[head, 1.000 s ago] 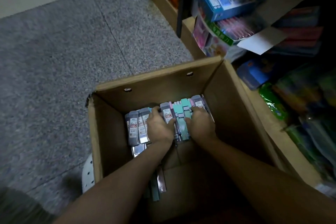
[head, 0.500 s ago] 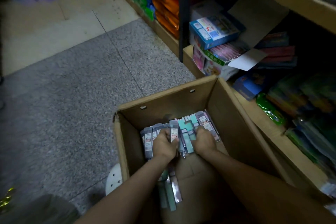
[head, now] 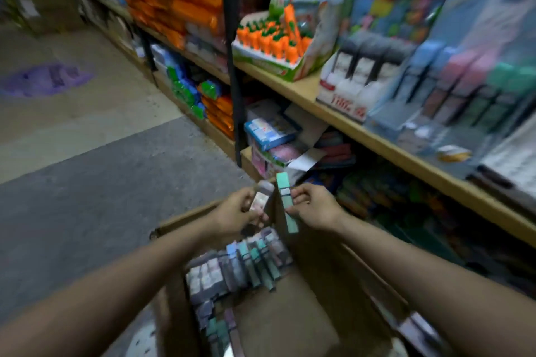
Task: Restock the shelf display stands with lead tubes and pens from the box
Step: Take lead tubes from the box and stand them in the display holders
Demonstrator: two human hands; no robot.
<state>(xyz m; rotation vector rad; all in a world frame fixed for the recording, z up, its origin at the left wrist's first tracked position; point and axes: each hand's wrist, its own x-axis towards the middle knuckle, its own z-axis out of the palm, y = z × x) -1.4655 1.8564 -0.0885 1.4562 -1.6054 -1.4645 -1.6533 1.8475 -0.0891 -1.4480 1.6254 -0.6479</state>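
- Lead tubes: we hold two above the open cardboard box (head: pixel 313 293), one in each hand.
- Left hand (head: pixel 232 216): our fingers close on a blurred grey tube (head: pixel 261 197).
- Right hand (head: pixel 314 207): we pinch a green tube (head: pixel 287 206), nearly upright, just beside the grey one.
- Near, inside the box: remaining tubes (head: pixel 246 264) lie in a row.
- Far right: display stands (head: pixel 452 90) sit on the wooden shelf (head: pixel 385 145), blurred.

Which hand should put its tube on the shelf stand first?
Probably the right hand. It holds a green lead tube and is on the side nearer the shelf, where the blurry display stand holds tubes. The left hand holds a grey tube farther from the shelf.
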